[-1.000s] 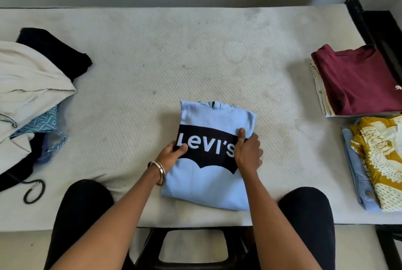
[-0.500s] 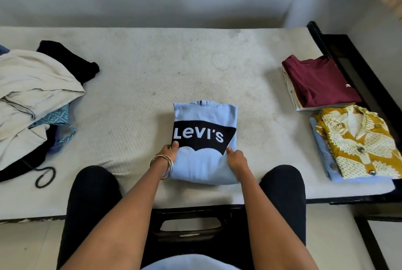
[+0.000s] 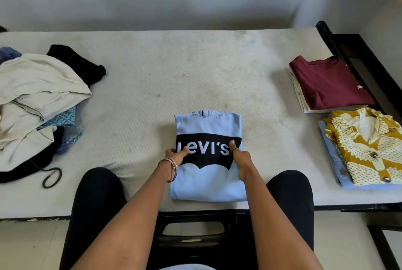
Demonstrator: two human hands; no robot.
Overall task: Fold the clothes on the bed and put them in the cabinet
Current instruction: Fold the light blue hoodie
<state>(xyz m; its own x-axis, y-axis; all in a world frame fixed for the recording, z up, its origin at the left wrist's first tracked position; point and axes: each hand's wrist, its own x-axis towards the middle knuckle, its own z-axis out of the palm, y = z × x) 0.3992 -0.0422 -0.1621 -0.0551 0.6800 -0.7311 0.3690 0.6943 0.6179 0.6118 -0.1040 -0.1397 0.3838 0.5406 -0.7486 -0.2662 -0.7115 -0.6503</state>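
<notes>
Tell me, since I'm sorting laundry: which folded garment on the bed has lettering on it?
The light blue sweatshirt between both hands, printed "Levi's" in white on black. The maroon shirt shows only a tiny mark, and the yellow shirt a pattern.

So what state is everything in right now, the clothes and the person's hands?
Light blue sweatshirt: folded, flat on the bed.
Left hand: grips its left edge.
Right hand: grips its right edge.
Maroon shirt: folded, on a stack.
Yellow patterned shirt: folded, atop a blue garment.
Pile of clothes: unfolded, heaped at the left.
</notes>
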